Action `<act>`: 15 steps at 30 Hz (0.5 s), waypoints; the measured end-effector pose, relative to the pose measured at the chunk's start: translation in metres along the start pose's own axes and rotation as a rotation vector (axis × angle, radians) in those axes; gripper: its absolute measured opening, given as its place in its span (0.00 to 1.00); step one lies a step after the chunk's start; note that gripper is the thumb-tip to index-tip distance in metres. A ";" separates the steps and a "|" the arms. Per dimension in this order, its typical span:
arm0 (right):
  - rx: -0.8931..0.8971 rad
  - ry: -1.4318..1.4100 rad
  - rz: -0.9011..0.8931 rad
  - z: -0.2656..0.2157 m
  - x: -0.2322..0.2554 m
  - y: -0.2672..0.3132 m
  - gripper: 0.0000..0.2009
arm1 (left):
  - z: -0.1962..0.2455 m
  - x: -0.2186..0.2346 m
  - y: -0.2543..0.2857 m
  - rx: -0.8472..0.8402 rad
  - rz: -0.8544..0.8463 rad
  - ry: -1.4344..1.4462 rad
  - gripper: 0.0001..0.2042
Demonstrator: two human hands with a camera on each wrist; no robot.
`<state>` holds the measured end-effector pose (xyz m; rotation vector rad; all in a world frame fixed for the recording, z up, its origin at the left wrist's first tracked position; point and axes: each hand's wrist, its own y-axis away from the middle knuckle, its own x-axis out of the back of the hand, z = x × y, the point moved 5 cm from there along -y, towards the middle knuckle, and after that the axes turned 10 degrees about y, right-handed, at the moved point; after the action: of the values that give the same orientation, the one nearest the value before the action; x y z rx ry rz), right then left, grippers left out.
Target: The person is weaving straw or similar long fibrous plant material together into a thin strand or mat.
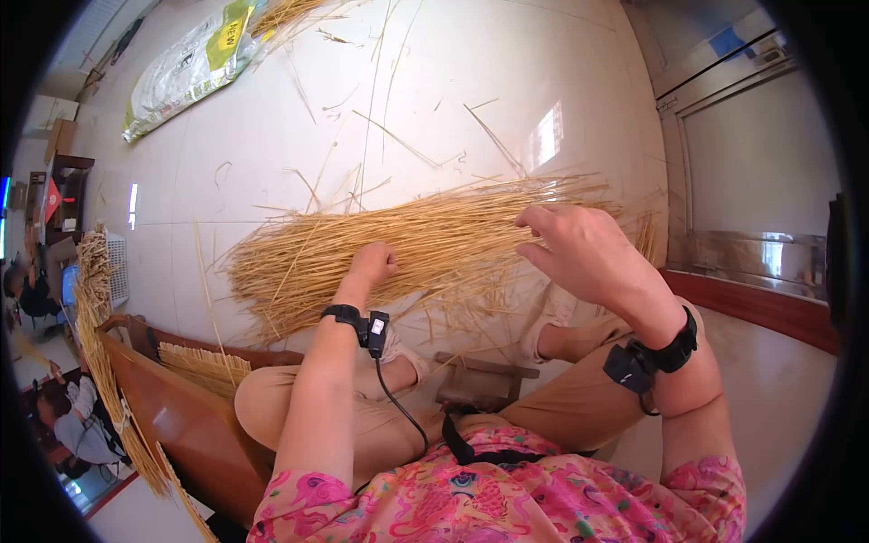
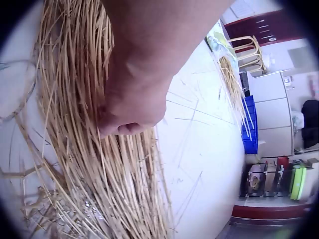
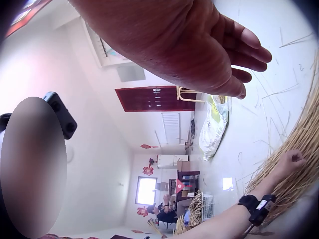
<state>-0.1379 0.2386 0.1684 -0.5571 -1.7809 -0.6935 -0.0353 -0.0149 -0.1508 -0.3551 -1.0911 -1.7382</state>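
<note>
A long, loose bundle of golden straw (image 1: pixel 434 231) lies across the pale floor in the head view. My left hand (image 1: pixel 369 269) rests on its near side with curled fingers; the left wrist view has this hand (image 2: pixel 132 99) gripping some stalks (image 2: pixel 119 169), its fingertips partly hidden. Over the bundle's right part is my right hand (image 1: pixel 584 249), fingers apart and slightly bent. In the right wrist view the right hand (image 3: pixel 209 55) holds nothing and appears raised off the straw (image 3: pixel 286 169).
Scattered stalks (image 1: pixel 493 136) lie beyond the bundle. A white and green sack (image 1: pixel 186 72) is at the upper left. Near my legs are a small wooden stool (image 1: pixel 480 382) and a brown wooden piece (image 1: pixel 181 407) with straw beside it. A door (image 1: pixel 760 154) stands at right; people sit at far left.
</note>
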 end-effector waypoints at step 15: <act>-0.028 -0.034 -0.052 0.008 -0.010 -0.003 0.14 | 0.079 0.177 0.109 -0.109 0.224 -0.080 0.05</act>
<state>-0.1425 0.2421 0.1569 -0.5462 -1.8247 -0.7496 -0.0399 -0.0660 0.0659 -0.5970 -0.9750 -1.5980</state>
